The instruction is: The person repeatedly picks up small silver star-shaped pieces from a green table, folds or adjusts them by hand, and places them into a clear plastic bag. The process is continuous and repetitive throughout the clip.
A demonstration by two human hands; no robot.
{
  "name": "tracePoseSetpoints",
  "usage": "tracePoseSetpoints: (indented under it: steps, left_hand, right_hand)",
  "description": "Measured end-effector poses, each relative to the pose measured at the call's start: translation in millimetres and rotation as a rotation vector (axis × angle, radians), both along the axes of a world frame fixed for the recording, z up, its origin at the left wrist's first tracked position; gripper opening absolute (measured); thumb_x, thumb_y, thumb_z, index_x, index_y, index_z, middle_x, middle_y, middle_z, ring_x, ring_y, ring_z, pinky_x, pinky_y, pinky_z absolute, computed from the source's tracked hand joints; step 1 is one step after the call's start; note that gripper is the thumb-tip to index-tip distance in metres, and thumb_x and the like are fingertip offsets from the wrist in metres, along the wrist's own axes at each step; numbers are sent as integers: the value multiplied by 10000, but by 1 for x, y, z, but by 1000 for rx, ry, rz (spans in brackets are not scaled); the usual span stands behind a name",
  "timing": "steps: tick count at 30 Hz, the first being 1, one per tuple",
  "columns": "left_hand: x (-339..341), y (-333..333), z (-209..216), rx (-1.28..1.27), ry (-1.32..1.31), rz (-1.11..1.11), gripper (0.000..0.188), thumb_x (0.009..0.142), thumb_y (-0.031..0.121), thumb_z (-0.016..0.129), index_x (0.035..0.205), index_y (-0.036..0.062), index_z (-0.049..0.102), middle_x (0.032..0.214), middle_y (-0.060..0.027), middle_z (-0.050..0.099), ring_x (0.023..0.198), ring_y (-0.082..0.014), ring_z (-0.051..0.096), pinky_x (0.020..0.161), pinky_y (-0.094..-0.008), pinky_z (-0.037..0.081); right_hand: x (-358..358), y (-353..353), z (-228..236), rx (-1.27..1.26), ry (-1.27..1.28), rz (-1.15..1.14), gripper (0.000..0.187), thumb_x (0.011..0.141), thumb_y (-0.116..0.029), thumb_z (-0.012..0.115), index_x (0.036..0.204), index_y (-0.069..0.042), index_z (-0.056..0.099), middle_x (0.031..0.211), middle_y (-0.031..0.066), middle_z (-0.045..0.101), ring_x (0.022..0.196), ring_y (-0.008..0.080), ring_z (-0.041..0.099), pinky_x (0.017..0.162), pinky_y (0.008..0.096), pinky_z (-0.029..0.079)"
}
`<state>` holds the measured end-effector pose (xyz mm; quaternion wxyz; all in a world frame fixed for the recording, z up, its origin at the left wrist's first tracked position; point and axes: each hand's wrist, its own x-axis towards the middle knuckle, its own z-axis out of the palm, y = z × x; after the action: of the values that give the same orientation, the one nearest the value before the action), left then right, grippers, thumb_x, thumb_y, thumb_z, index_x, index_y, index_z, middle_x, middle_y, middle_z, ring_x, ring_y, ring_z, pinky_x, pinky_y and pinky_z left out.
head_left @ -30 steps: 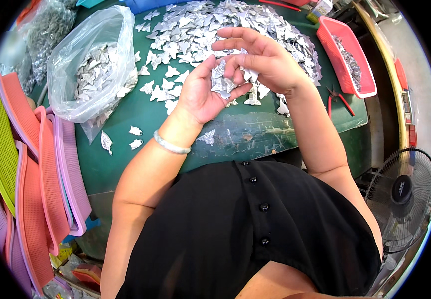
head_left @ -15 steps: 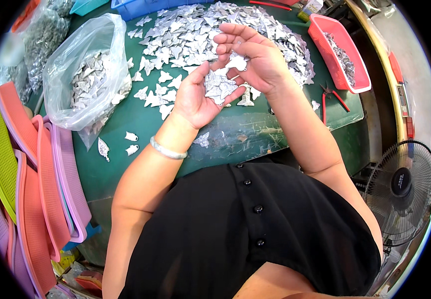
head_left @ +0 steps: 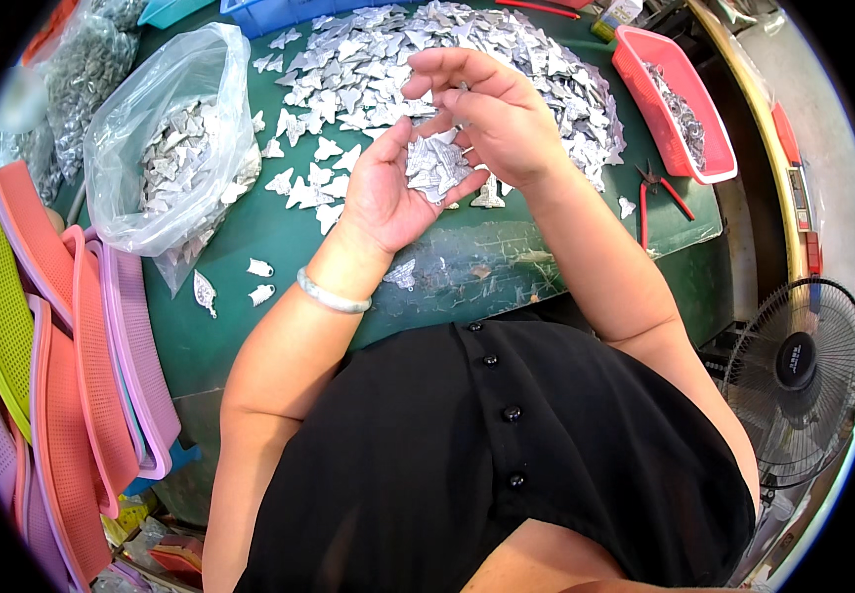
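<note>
My left hand [head_left: 385, 193] is cupped palm up, with a small stack of flat silver metal charms [head_left: 435, 168] lying on the palm and fingers. Just above and to the right is my right hand [head_left: 512, 114], its fingers bent and thumb drawn in toward them. A tiny grey bit shows at its fingertips, but the back of the hand hides most of what it holds. Behind both hands spreads a big heap of similar silver charms [head_left: 368, 74]. One taller charm [head_left: 488, 191] lies on the green table just below my right hand.
A clear plastic bag [head_left: 116, 203] of charms stands at the left, near stacked plastic baskets [head_left: 77, 435]. Three loose charms lie in front of it. At the right are a pink basket [head_left: 628, 74] of metal parts, red-handled pliers [head_left: 644, 212] and a fan [head_left: 793, 361].
My right hand has turned and shifted slightly left, so the charm that showed under its fingers is out of sight. My left hand stays nearly still with its stack.
</note>
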<state>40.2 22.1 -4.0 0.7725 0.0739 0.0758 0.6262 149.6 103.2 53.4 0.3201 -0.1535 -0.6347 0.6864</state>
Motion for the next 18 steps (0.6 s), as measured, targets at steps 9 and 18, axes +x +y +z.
tracePoseSetpoints:
  steps: [9,18]
  left_hand:
    - [-1,-1,3,-5,7,7,450,922,322,345,1246,10,347,1238,-148,409,1111,-326,436,941,-531,357]
    - [1,-2,4,-4,49,33,439,921,330,340,1231,19,355,1218,-132,427,1124,-319,432,952,-533,343]
  right_hand:
    - [6,8,0,-355,202,52,379,766,63,389,1124,8,503,972,133,586,811,165,527,677,329,524]
    - [5,7,0,-312,193,123,439,787,20,407,1225,13,408,1091,173,545,1012,235,520,778,374,484]
